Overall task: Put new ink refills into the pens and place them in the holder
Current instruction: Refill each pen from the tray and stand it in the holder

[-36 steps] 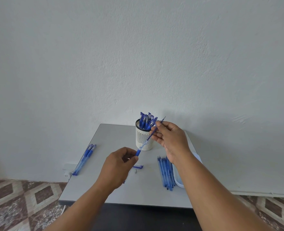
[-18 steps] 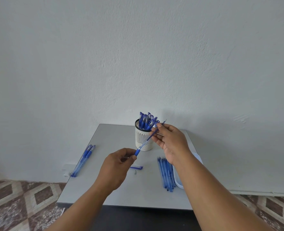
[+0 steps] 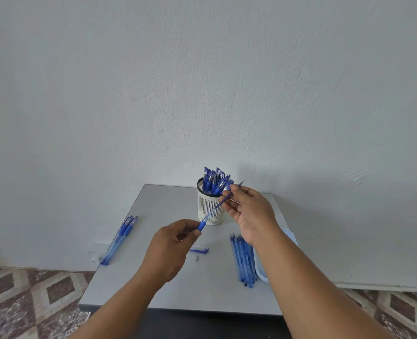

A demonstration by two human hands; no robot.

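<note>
A: Hands?
B: Left hand (image 3: pixel 172 249) pinches the blue grip end of the pen barrel (image 3: pixel 211 212); right hand (image 3: pixel 250 212) pinches its upper end along with a thin refill (image 3: pixel 241 183). Barrel is held slanted in the air, in front of the holder.

A: Holder?
B: White slotted holder (image 3: pixel 209 209) at the counter's (image 3: pixel 153 285) far edge, packed with capped pens (image 3: pixel 214 181).

A: The rest?
B: Spare refills (image 3: pixel 244 259) near the right edge beside a clear tray (image 3: pixel 261 272); two pens (image 3: pixel 120 238) at the left edge; a cap (image 3: pixel 200 250) and small tip (image 3: pixel 197 258) mid-counter.

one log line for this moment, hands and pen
left hand: grips pen barrel | right hand: pinches refill | holder: full of pens
</note>
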